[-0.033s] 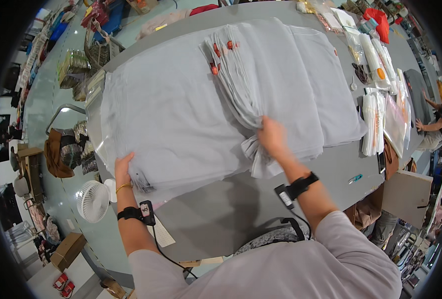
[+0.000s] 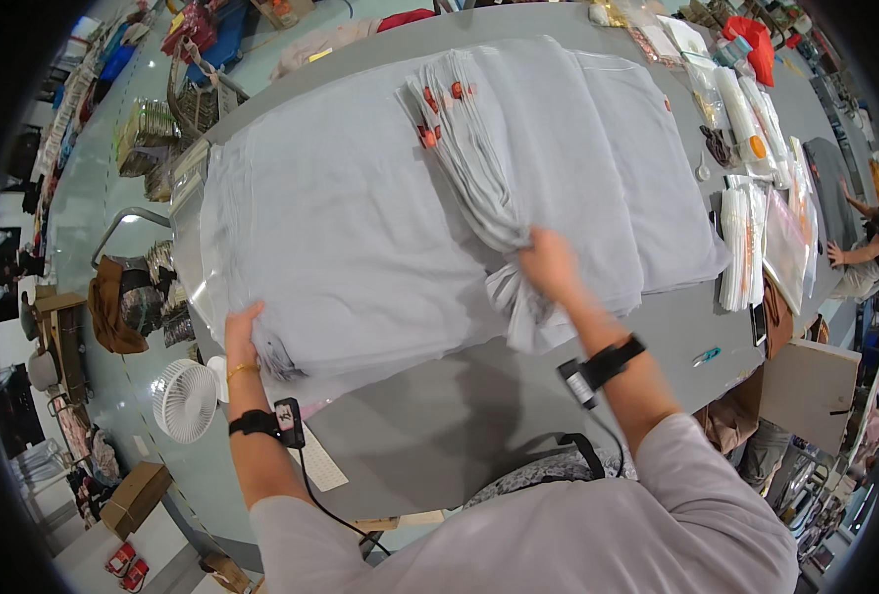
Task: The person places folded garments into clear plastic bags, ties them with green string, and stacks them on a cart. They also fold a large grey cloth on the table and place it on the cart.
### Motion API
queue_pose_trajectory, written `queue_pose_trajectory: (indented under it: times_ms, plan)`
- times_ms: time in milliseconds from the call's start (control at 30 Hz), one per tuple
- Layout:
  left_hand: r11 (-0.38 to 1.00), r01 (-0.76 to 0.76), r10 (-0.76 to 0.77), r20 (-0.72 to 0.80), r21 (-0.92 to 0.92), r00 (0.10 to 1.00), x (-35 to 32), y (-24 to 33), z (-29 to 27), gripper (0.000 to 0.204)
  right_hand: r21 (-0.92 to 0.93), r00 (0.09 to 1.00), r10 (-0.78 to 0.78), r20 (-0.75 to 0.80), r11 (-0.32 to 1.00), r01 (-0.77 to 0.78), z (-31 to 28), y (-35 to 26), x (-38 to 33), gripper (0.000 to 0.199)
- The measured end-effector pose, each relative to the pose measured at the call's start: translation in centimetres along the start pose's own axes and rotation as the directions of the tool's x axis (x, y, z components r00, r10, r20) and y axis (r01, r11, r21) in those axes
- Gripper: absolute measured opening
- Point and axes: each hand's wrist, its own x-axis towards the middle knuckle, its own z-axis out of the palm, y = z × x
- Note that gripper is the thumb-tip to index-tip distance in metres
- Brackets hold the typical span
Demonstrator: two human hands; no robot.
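Note:
Thin light-grey cloth (image 2: 350,218) lies in a broad layered stack across the table. On its right part, a folded bundle of grey cloth (image 2: 474,173) has several gathered edges with small red-orange tags (image 2: 429,137). My right hand (image 2: 548,262) is closed round the near end of this gathered bundle, and loose folds hang below the fingers. At the near left corner of the stack, my left hand (image 2: 242,332) grips the cloth's edge; some of its fingers are hidden. Dark marks show on the cloth corner beside it. Each forearm wears a black strap with a small cabled device.
White plastic sleeves (image 2: 743,243) and clear bags lie along the table's right side, near a teal cutter (image 2: 707,355) and a phone. A white fan (image 2: 186,400) stands at the left. An open cardboard box (image 2: 806,391) is at the right; another person's hands (image 2: 837,252) show beyond.
My right hand and forearm have shifted slightly to the right, pulling the gathered end of the bundle with them. My left forearm has moved a little left; its hand stays at the corner.

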Motion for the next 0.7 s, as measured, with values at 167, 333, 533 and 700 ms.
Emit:
queue_pose_trajectory:
  times_ms: [167, 333, 533, 700]
  plan:
    - [0.916, -0.401, 0.396, 0.141, 0.008, 0.907, 3.0, 12.8, 3.2, 0.034, -0.165, 0.940, 0.007, 0.340, 0.985, 0.052, -17.6, 0.2, 9.0, 0.042]
    - [0.632, -0.753, 0.704, 0.270, 0.184, 0.657, 1.4, 31.2, 2.6, 0.034, 0.065, 0.991, -0.100, -0.089, 0.992, 0.106, -35.4, 3.2, 4.9, 0.039]
    - [0.975, -0.194, 0.215, 0.237, -0.110, 0.947, -1.4, 32.8, -7.8, 0.042, 0.278, 0.961, 0.044, -0.271, 0.960, 0.035, -42.5, 17.2, -3.2, 0.036]
    - [0.956, -0.232, 0.268, -0.213, 0.177, 0.940, 4.2, 15.7, -16.1, 0.068, 0.433, 0.940, 0.269, -0.211, 0.888, -0.157, -35.0, 30.3, -2.4, 0.033]
